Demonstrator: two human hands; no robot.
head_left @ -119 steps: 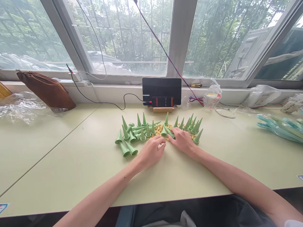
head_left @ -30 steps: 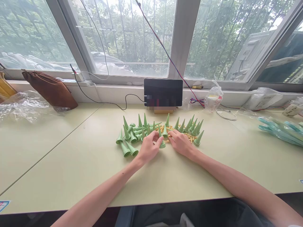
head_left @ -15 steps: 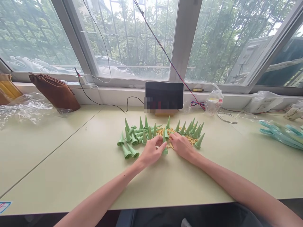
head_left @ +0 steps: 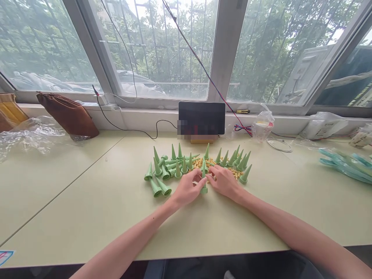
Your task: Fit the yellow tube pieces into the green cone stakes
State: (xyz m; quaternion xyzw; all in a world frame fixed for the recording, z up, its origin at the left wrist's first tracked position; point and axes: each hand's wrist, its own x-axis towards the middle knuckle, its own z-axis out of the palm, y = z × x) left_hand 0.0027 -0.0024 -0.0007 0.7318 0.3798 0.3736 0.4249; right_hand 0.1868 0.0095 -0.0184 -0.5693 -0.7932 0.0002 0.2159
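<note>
My left hand (head_left: 187, 188) pinches a green plastic cone-shaped spike (head_left: 204, 190), its point up and its wide collar toward the table. Close on its right, my right hand (head_left: 225, 180) has its fingers bent together near the spike. Whatever those fingertips hold, if anything, is too small to make out. Small yellow pegs (head_left: 197, 163) lie in a loose pile just behind both hands. Around the pile stand more green spikes (head_left: 245, 175), several upright on the right. On the left, other spikes (head_left: 164, 187) lie on their sides with open ends showing.
A dark screen on a stand (head_left: 201, 119) is at the back of the pale table (head_left: 87, 217). A brown pouch (head_left: 68, 116) and clear plastic wrap (head_left: 31, 133) are at the left. Toward the right are a bagged cup (head_left: 263, 126) and light-blue plastic items (head_left: 345, 164).
My left hand has shifted slightly right with the spike, closer to my right hand. My right hand's fingers have drawn back a little from the pegs toward the spike.
</note>
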